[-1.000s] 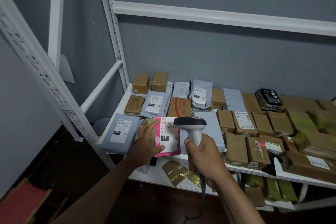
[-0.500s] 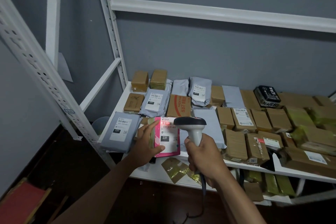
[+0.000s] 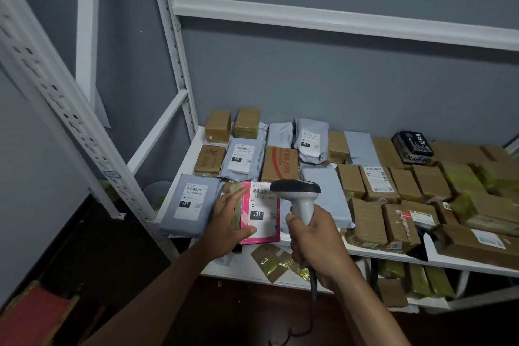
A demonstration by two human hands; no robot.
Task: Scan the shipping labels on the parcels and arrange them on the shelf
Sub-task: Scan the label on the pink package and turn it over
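My left hand (image 3: 227, 222) holds a pink parcel (image 3: 261, 226) by its left edge, thumb across the bottom, white shipping label facing me. The parcel hovers over the front left part of the white shelf (image 3: 373, 254). My right hand (image 3: 313, 239) grips the handle of a grey barcode scanner (image 3: 299, 192). The scanner's dark head sits just right of the label's barcode. Its cable hangs down below my wrist.
Several grey mailer bags (image 3: 189, 203) and brown cardboard boxes (image 3: 376, 182) cover the shelf, with a black box (image 3: 412, 146) at the back right. A white perforated upright (image 3: 64, 118) stands at the left. More parcels (image 3: 278, 262) lie on the lower shelf. A red box (image 3: 31, 317) sits on the floor.
The red scan light seen on the label half a second ago is gone. Both hands and the parcel stay nearly in place.
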